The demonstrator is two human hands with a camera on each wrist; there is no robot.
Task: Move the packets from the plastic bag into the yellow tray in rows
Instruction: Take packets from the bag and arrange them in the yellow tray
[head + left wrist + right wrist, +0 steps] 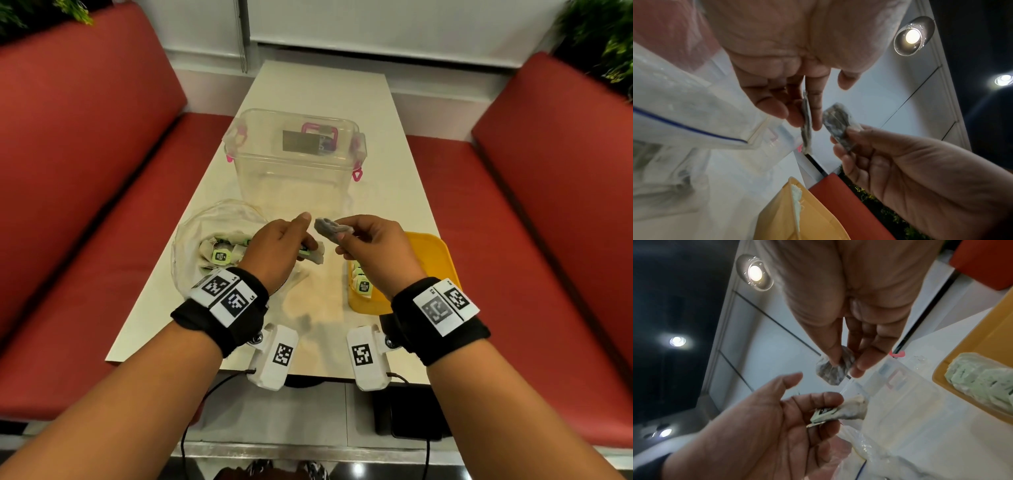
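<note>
From the head view, both hands are up over the bench. The right hand pinches a grey packet between thumb and fingers, so its grip is tight on that packet. The left hand has its lower fingers curled round a white packet with a green tag. Its thumb and first finger stick out and hold nothing. The two hands are near each other but do not touch. On the left lies the plastic bag, open, with more packets inside. On the right is the yellow tray. A short row of packets stands at its near left side. Farther away sits a clear box with pink clips. Red seats run along both sides.

From the left wrist view, the left hand holds its packet edge on between the fingers. The right hand holds the grey packet just beside it. The bag with its blue line is on the left. The tray is low down.

From the right wrist view, the right hand nips the grey packet. Below it, the left hand grips the white packet. The tray with its packets is on the right.
</note>
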